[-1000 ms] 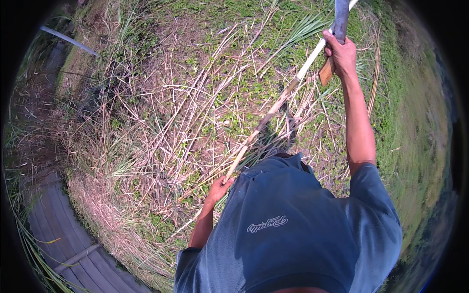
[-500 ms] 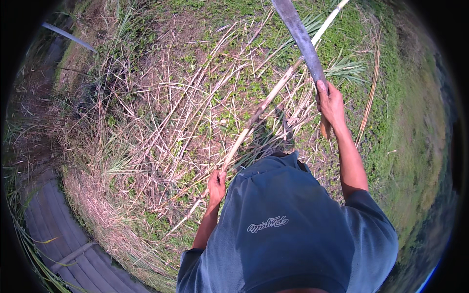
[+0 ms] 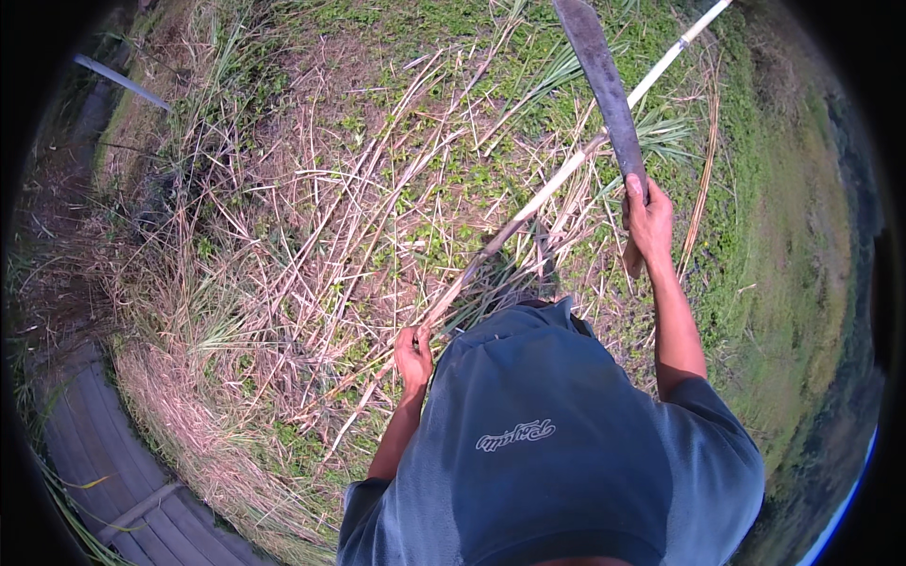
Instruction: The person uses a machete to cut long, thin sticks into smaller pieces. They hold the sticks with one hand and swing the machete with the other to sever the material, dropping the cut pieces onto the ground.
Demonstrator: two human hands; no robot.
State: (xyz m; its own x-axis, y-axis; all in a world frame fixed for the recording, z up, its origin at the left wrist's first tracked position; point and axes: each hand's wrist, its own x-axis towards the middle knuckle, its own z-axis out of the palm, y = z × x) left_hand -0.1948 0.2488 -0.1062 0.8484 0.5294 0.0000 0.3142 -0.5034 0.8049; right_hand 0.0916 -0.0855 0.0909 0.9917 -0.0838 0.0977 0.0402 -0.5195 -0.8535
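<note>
- At seven o'clock, the left hand [image 3: 413,354] is gripping the lower end of a long stalk [image 3: 566,172], its fingers curling round; the stalk is slanting toward one o'clock, appearing only partly stripped, its upper length showing pale and bare, its lower length wearing brown.
- At five o'clock, a dark blue shirt [image 3: 566,377] is carrying pale script lettering.
- Toward two o'clock, the right hand [image 3: 648,222] is clasping a machete [image 3: 609,94], the blade crossing the stalk, contact unclear.
</note>
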